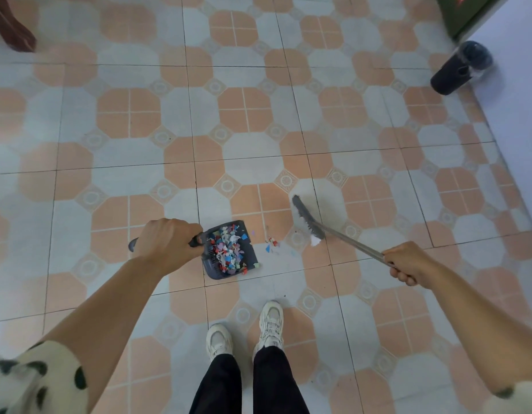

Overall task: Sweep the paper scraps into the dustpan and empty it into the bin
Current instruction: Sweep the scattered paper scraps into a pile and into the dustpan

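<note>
Seen from the head camera, a person stands on a floor [139, 162] of orange-and-pale patterned tiles, one tool in each of two hands. The left hand [166, 242] grips the handle of a single dark grey dustpan [229, 251], fingers curled round it; the pan sits low at the floor with its open edge turned towards the broom. Inside it lies a heap of paper scraps [227, 249], red, blue, white and lilac, too many and too small to count. The right hand [408, 262] is closed round the thin metal handle of one broom [308, 221], whose grey head sits on the tiles to the right of the pan and apart from it, a tuft of white showing at its near end. Between pan and broom a small cluster of loose scraps [272, 242] remains on the floor, and at least one more lies just beside the pan's near right corner. Below, two pale sneakers [270, 324] and black trousers mark the person's stance just behind the pan. One dark cylindrical bin [460, 70] with a clear liner stands at upper right against a white wall, well apart from the sweeping. A brown wooden furniture leg [12, 28] shows at upper left. Spotted cream sleeves edge both lower corners.
</note>
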